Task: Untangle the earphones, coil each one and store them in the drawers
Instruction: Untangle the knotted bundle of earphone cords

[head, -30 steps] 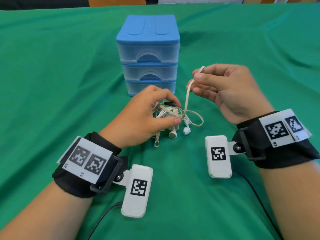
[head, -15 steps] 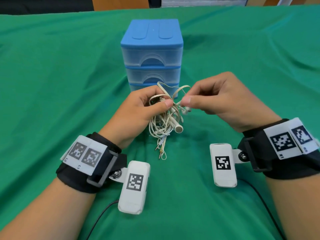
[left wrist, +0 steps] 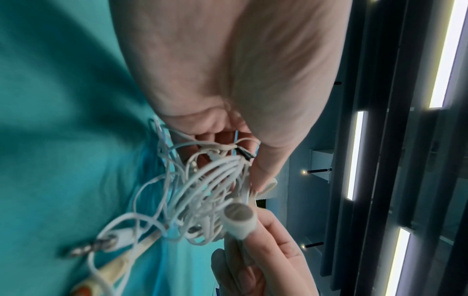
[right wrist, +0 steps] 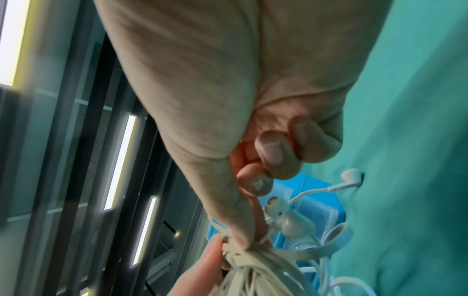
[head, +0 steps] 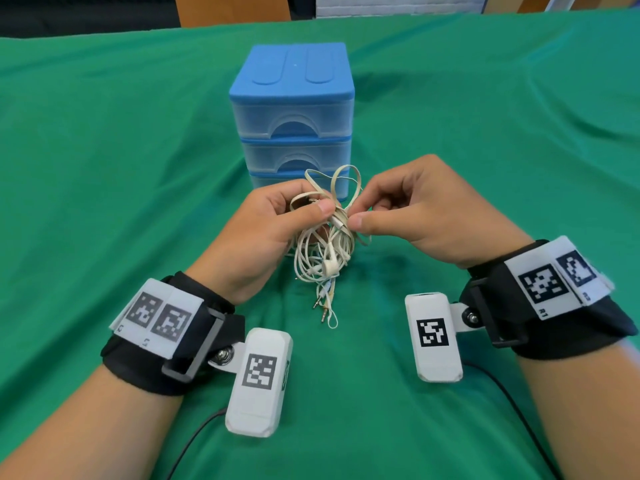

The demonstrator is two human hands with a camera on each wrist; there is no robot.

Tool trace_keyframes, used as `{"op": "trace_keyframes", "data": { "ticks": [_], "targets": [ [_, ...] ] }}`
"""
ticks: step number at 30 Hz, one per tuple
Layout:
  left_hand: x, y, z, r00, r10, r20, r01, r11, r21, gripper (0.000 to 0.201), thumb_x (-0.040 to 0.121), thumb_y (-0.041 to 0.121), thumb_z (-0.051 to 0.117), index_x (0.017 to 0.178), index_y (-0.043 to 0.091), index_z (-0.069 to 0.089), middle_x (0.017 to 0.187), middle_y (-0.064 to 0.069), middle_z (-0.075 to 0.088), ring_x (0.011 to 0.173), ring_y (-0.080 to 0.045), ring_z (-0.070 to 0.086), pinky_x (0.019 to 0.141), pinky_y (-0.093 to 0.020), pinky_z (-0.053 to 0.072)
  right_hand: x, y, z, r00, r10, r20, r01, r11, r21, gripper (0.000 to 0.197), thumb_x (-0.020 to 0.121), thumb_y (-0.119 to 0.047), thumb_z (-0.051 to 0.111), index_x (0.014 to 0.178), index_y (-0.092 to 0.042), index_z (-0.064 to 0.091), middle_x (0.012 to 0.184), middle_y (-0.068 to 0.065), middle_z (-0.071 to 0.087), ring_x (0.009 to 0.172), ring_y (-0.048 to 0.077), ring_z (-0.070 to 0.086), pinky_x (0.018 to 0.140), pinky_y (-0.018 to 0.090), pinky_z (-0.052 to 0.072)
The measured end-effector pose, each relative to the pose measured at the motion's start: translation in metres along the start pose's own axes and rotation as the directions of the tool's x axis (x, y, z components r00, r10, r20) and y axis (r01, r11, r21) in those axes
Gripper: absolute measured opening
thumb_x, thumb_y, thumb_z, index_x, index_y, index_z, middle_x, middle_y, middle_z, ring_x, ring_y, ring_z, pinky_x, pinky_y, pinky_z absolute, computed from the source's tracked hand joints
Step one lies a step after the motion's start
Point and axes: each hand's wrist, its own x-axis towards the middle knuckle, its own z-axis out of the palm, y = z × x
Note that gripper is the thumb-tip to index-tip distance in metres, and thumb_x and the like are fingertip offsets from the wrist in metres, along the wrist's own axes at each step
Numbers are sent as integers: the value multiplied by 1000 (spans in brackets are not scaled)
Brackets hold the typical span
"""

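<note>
A tangled bundle of white and cream earphones (head: 323, 251) hangs above the green cloth, held up between both hands. My left hand (head: 277, 220) grips the top of the tangle (left wrist: 202, 192) with thumb and fingers. My right hand (head: 398, 209) pinches a cord at the same knot (right wrist: 243, 252) between thumb and forefinger. Loops stick up above the fingers. An earbud (head: 330, 266) and the jack plugs (head: 323, 306) dangle below, the plugs reaching the cloth. The blue three-drawer unit (head: 294, 109) stands just behind the hands, all drawers closed.
A green cloth (head: 104, 168) covers the whole table, with wrinkles at the right. Wrist cameras with black cables hang below both wrists. A wooden chair back (head: 232, 8) shows beyond the far table edge.
The left hand lifted the tangle off the cloth. The right hand let go of the long loop it held high and came in to pinch the knot beside the left thumb.
</note>
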Motion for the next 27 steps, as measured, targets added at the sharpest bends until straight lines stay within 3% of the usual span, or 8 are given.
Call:
{"op": "trace_keyframes", "data": {
  "ticks": [4, 7, 9, 14, 18, 22, 25, 27],
  "targets": [
    [1, 0, -1, 1000, 12, -8, -12, 1000, 17, 20, 94, 16, 65, 101, -3, 65, 92, -21, 65, 86, -33, 59, 88, -53, 48, 2, 1, 4, 999, -28, -45, 26, 999, -45, 7, 84, -8, 75, 77, -6, 74, 70, 27, 64, 58, 14, 45, 56, 27, 37],
    [3, -1, -1, 998, 50, -29, -48, 997, 64, 16, 92, 10, 69, 98, -4, 66, 86, -11, 66, 79, -21, 59, 79, -35, 51, 3, 3, 6, 996, -28, -86, 27, 1000, -8, 9, 84, -5, 68, 76, -3, 69, 70, 28, 63, 58, 18, 45, 57, 32, 37],
    [4, -2, 0, 997, 62, -37, -59, 995, 80, 16, 89, 7, 70, 97, -6, 65, 84, -9, 65, 75, -15, 59, 76, -26, 51, 4, 3, 6, 995, -22, -102, 24, 1000, 17, 9, 84, -4, 64, 76, -2, 66, 68, 26, 62, 56, 13, 43, 54, 27, 34],
    [4, -2, -1, 996, 71, -55, -66, 993, 99, 15, 90, 5, 69, 94, -9, 66, 84, -14, 65, 76, -19, 58, 75, -27, 50, 6, 6, 6, 991, 4, -137, 0, 999, 35, 13, 93, -3, 62, 80, -6, 63, 67, 6, 59, 49, 2, 44, 50, 15, 35],
    [5, -3, -3, 993, 70, -97, -60, 993, 98, 14, 90, 6, 70, 91, -8, 69, 85, -17, 68, 77, -21, 60, 73, -26, 51, 6, 8, 4, 988, -27, -151, 46, 991, 122, 8, 89, 1, 69, 87, 0, 61, 73, 12, 59, 60, 19, 64, 55, 26, 49],
    [7, -2, -2, 993, 54, -102, -45, 994, 95, 12, 89, 7, 70, 92, -5, 72, 87, -18, 69, 78, -21, 60, 73, -27, 51, 4, 3, 8, 992, -104, -75, 109, 992, 66, 9, 82, -1, 78, 82, -1, 69, 80, 20, 69, 70, 22, 60, 71, 46, 53],
    [10, 0, -2, 994, 46, -96, -36, 995, 96, 9, 90, 7, 70, 91, -1, 74, 85, -14, 70, 77, -19, 61, 72, -26, 50, 6, 4, 12, 989, -84, -123, 87, 996, 19, 11, 80, -12, 82, 78, -7, 72, 77, 17, 70, 63, 21, 56, 64, 45, 50],
    [10, 1, -1, 995, 48, -82, -39, 994, 105, 8, 90, 7, 70, 90, 1, 75, 85, -15, 71, 77, -18, 63, 73, -24, 51, 6, 6, 12, 985, -64, -161, 65, 998, -2, 15, 77, -17, 85, 76, -10, 71, 75, 10, 71, 57, 28, 55, 58, 42, 47]
  ]
}}
